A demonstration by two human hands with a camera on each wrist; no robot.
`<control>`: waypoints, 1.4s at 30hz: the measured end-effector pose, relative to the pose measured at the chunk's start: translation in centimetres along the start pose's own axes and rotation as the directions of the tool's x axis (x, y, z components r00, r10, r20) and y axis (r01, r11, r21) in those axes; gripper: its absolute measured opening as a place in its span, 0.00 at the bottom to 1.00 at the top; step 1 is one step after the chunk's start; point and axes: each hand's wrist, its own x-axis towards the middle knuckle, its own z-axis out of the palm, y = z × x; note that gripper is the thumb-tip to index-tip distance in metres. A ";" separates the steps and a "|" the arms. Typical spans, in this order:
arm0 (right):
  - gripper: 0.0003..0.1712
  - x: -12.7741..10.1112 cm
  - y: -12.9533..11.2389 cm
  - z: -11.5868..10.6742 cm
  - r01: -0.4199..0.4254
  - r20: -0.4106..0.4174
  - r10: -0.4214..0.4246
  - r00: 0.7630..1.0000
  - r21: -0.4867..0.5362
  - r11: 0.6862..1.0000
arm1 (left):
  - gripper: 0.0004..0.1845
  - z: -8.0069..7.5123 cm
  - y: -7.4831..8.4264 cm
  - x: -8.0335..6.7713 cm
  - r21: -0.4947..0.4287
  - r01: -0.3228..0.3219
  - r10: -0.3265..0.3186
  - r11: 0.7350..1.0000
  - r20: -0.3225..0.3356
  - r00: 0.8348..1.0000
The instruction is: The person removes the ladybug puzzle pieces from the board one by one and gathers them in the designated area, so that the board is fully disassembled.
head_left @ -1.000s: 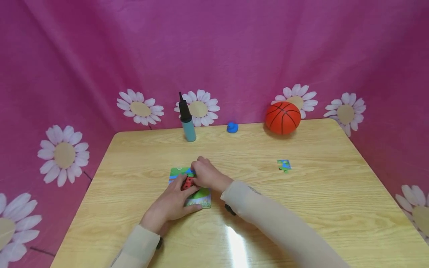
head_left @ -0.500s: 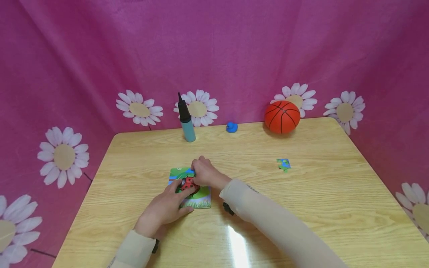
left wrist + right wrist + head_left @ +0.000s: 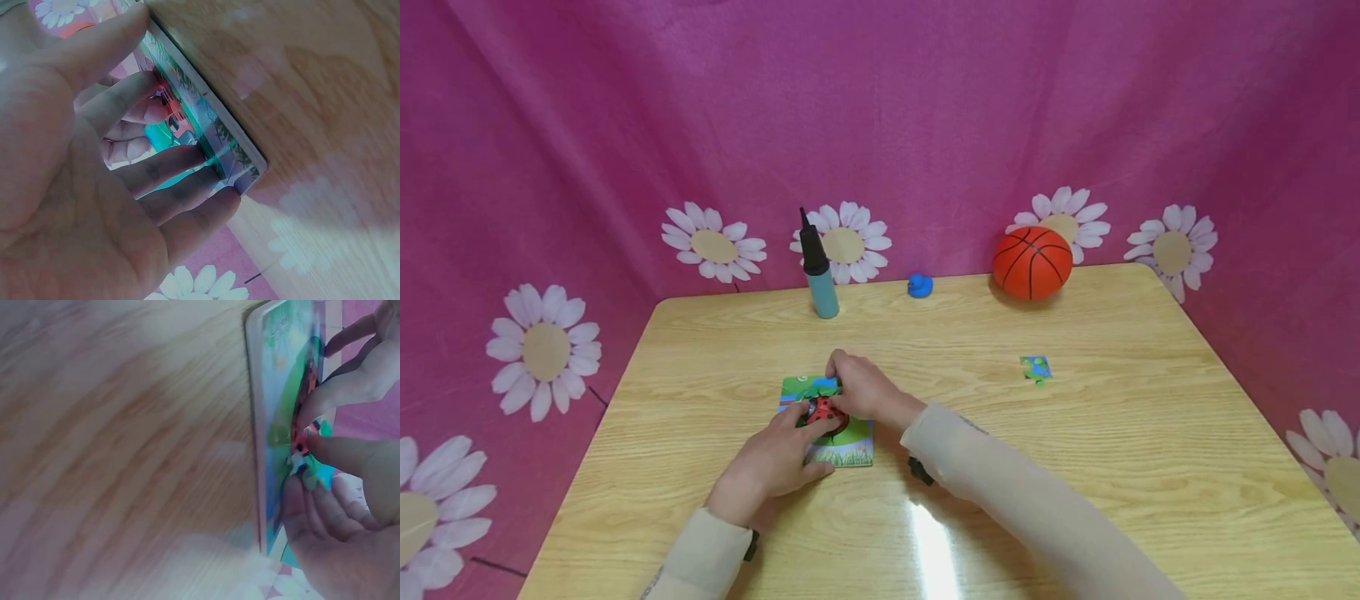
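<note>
A puzzle board (image 3: 852, 455) with a red ladybug picture (image 3: 825, 414) lies on the wooden table in front of the person. The left hand (image 3: 767, 467) rests on its left part with fingers spread, the thumb near the front edge; in the left wrist view its fingertips (image 3: 209, 169) touch the picture. At the board's upper right, the right hand (image 3: 865, 387) has curled fingers and pinches a small puzzle piece (image 3: 310, 475), partly hidden, between thumb and fingers. The right thumb (image 3: 340, 455) lies close over the ladybug. The board's upper right corner is covered by this hand.
Loose puzzle pieces (image 3: 1036, 367) lie to the right on the table (image 3: 1075, 467). Along the back edge stand a teal and black hand pump (image 3: 823, 287), a blue rubber duck (image 3: 920, 286) and an orange basketball (image 3: 1032, 263). A pink daisy-print cloth (image 3: 940, 142) hangs behind.
The left hand has drawn back slightly toward the lower left, uncovering more of the ladybug. The right hand stays at the upper right corner, its fingers shifting only a little.
</note>
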 end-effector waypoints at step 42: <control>0.03 -8.9 12.9 -13.0 -0.135 0.025 0.135 0.990 -0.007 0.991 | 0.35 -0.1 0.3 0.2 0.012 0.038 -0.038 0.999 -0.008 0.999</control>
